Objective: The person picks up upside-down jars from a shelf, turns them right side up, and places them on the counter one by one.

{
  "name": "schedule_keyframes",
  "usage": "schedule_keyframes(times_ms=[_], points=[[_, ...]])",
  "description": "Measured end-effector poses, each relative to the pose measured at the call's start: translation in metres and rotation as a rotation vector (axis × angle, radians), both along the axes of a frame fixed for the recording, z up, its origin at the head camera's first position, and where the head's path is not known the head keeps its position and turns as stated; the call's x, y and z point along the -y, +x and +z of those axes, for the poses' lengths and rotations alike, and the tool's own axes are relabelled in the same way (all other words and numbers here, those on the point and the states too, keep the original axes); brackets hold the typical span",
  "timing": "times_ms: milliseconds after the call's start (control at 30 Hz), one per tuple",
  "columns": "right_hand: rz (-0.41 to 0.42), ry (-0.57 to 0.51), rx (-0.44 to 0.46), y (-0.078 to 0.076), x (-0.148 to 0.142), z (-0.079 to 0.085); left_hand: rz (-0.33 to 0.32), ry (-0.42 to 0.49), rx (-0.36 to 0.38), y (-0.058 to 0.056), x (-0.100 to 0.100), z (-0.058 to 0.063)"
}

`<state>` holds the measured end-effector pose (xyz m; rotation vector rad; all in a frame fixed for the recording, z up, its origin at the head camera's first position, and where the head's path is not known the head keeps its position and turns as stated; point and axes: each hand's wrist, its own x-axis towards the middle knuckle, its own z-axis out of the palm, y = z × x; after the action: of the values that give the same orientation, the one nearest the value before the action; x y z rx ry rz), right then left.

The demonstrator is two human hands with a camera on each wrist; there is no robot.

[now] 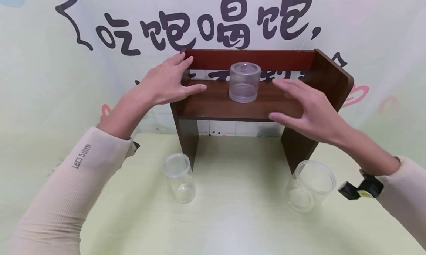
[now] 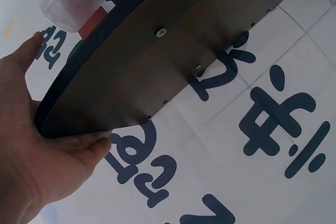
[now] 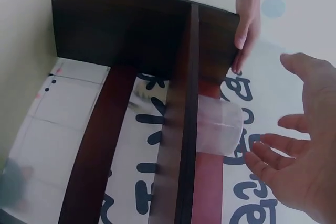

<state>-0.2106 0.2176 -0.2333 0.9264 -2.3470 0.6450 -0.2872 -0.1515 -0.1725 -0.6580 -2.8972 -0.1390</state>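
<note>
The left hand [image 1: 168, 81] is wide, at the top of the left side of the shelf [image 1: 213, 111]; one cannot tell how hard it touches. The right hand [image 1: 307, 109] is wide too, holding nothing, near the clear jar [image 1: 244, 85] but apart from it. The jar sits on the board, near the middle. A good hold would likely go round its sides, level and soft, since thin walls may bend. It stands up straight, its middle line running up and down. It looks about as tall as wide.
</note>
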Motion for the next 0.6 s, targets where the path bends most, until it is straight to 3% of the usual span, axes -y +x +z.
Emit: schedule_keyframes(times_ms=[367, 600], points=[[-0.152, -0.052, 0.188, -0.043, 0.027, 0.019, -0.002, 0.009, -0.010, -0.001, 0.002, -0.001], [-0.203, -0.065, 0.224, -0.065, 0.042, 0.021, -0.010, 0.002, -0.018, -0.001, 0.000, -0.001]])
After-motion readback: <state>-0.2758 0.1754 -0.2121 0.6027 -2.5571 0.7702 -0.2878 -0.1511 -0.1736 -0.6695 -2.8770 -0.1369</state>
